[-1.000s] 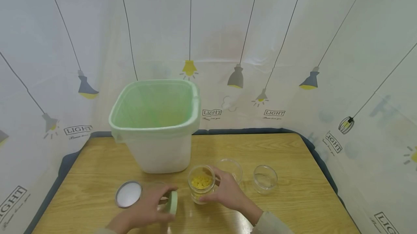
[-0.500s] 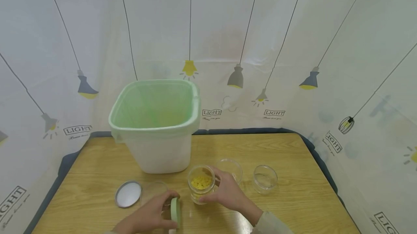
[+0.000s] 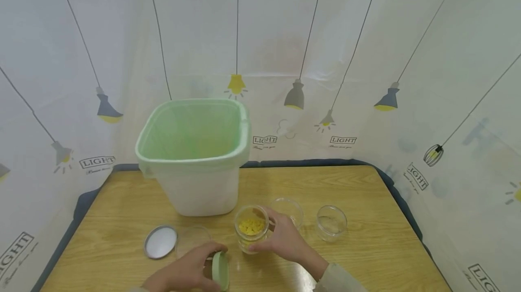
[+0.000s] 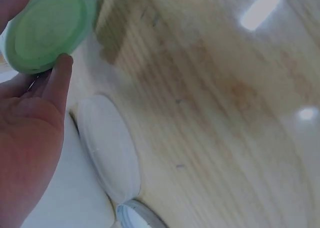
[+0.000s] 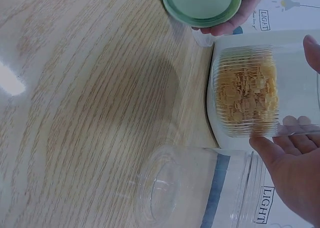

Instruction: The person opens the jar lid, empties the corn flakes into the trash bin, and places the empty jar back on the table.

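My left hand (image 3: 185, 270) grips a round green lid (image 3: 221, 271) by its edge, tipped up on its side. In the left wrist view the face of the lid is seen, with fingertips and thumb at its rim. Just to the right, my right hand (image 3: 284, 238) holds a clear glass jar (image 3: 247, 247) around its side. The jar has no lid on and contains small yellow pieces (image 3: 251, 227). Ribs circle its lower wall in the right wrist view. Whether the jar touches the table cannot be told.
A white bin (image 3: 205, 190) with a green rim stands behind the jar. A silver-rimmed white lid (image 3: 160, 242) and a clear round piece (image 3: 193, 234) lie left. One clear container (image 3: 291, 207) is partly behind my right hand, another (image 3: 331, 225) farther right.
My left hand has moved a little right and toward the near edge with the green lid, whose face has turned slightly. The right hand and jar stay in place.
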The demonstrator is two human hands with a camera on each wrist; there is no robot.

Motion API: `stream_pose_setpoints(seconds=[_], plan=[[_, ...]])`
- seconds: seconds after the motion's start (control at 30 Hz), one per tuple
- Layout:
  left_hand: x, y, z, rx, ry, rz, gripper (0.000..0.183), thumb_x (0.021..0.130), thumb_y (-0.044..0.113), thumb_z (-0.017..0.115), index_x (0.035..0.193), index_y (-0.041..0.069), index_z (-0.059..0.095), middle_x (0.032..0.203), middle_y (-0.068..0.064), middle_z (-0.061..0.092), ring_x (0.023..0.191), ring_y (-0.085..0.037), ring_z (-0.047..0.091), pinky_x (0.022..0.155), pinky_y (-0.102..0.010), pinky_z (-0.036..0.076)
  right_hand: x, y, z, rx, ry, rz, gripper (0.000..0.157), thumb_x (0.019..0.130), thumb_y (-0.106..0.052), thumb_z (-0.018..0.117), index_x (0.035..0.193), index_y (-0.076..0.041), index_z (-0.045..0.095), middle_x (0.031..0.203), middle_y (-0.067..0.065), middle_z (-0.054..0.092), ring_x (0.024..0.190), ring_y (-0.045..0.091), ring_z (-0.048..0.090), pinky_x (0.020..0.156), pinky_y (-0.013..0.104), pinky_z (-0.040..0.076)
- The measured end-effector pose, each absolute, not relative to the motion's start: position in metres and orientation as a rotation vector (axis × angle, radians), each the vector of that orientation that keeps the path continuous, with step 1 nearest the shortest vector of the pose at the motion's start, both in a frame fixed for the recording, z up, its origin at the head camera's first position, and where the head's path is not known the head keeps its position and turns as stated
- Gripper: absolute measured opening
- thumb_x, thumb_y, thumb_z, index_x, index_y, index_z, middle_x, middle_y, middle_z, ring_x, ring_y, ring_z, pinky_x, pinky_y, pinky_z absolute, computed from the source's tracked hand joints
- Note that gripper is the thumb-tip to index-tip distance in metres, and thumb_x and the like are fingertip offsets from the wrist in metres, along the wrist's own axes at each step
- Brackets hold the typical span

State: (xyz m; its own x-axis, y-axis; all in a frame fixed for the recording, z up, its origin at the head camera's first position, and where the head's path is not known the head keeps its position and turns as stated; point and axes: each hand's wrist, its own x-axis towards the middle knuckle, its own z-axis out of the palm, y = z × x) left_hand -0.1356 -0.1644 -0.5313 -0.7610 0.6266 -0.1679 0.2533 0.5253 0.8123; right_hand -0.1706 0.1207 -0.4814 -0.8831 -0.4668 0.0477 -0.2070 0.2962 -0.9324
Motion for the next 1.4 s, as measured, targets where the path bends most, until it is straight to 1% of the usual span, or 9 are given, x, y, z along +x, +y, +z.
stream_pose_setpoints(seconds=[0.13,0.33,0.47,0.57,0.83,1.07,1.2,1.3,1.4], plan=[[-0.136,-0.164,-0.536,0.697,2.331,1.107,0.080,0.073,0.044,0.081,0.138,0.012,0.047,0.132,0.000,0.056,0.115,-0.010,0.054,0.097,-0.027,0.047,-0.171,0.120,-0.480,-0.615,2.333,-1.625,0.083,0.068,-0.029,0.090,0.140,-0.017,0.051,0.140,0.007,0.057,0.130,0.028,0.053,0.105,0.049,0.048],[-0.134,-0.161,-0.535,0.645,2.406,0.868,0.090,0.070,0.064,0.076,0.142,0.021,0.046,0.134,0.008,0.055,0.117,-0.014,0.055,0.098,-0.045,0.050,-0.171,0.120,-0.480,-0.607,2.348,-1.617,0.082,0.068,-0.028,0.089,0.140,-0.014,0.051,0.139,0.008,0.058,0.130,0.027,0.053,0.105,0.049,0.048],[-0.131,-0.155,-0.532,0.745,2.492,0.645,0.096,0.065,0.080,0.067,0.140,0.023,0.048,0.130,0.007,0.056,0.110,-0.012,0.059,0.091,-0.042,0.055,-0.171,0.121,-0.480,-0.603,2.371,-1.593,0.085,0.068,-0.029,0.090,0.141,-0.014,0.050,0.140,0.006,0.057,0.130,0.026,0.053,0.105,0.047,0.049],[-0.129,-0.152,-0.531,0.828,2.548,0.537,0.100,0.065,0.085,0.060,0.140,0.020,0.048,0.129,0.004,0.056,0.109,-0.013,0.060,0.090,-0.040,0.056,-0.171,0.121,-0.480,-0.593,2.372,-1.577,0.085,0.068,-0.031,0.090,0.142,-0.016,0.049,0.141,0.003,0.056,0.131,0.025,0.053,0.105,0.046,0.049],[-0.127,-0.148,-0.531,0.834,2.592,0.434,0.101,0.065,0.084,0.060,0.142,0.019,0.047,0.134,-0.001,0.056,0.112,-0.019,0.060,0.092,-0.042,0.056,-0.171,0.121,-0.479,-0.576,2.364,-1.553,0.086,0.067,-0.034,0.089,0.142,-0.019,0.049,0.142,-0.003,0.055,0.132,0.022,0.052,0.105,0.044,0.050],[-0.127,-0.147,-0.524,0.772,2.564,0.459,0.102,0.062,0.086,0.061,0.143,0.026,0.044,0.140,0.001,0.053,0.119,-0.022,0.058,0.095,-0.048,0.054,-0.172,0.121,-0.479,-0.591,2.379,-1.536,0.085,0.068,-0.032,0.089,0.142,-0.018,0.049,0.143,0.000,0.054,0.133,0.024,0.051,0.104,0.045,0.050],[-0.129,-0.150,-0.516,0.819,2.600,0.495,0.092,0.065,0.077,0.069,0.140,0.030,0.048,0.140,0.004,0.053,0.119,-0.021,0.058,0.094,-0.048,0.054,-0.172,0.120,-0.478,-0.576,2.389,-1.532,0.084,0.068,-0.028,0.089,0.141,-0.017,0.050,0.143,0.004,0.055,0.133,0.026,0.051,0.104,0.046,0.050],[-0.133,-0.152,-0.509,0.895,2.643,0.486,0.083,0.066,0.054,0.082,0.138,0.025,0.052,0.138,0.002,0.055,0.119,-0.021,0.058,0.095,-0.045,0.054,-0.172,0.120,-0.475,-0.568,2.387,-1.536,0.085,0.068,-0.028,0.090,0.142,-0.015,0.049,0.142,0.004,0.055,0.133,0.026,0.051,0.104,0.046,0.050],[-0.137,-0.155,-0.502,0.940,2.693,0.468,0.082,0.064,0.033,0.087,0.137,0.017,0.054,0.136,-0.003,0.057,0.120,-0.024,0.058,0.097,-0.045,0.053,-0.173,0.120,-0.474,-0.577,2.381,-1.544,0.087,0.067,-0.031,0.090,0.142,-0.016,0.048,0.143,0.001,0.054,0.133,0.025,0.051,0.105,0.046,0.049]])
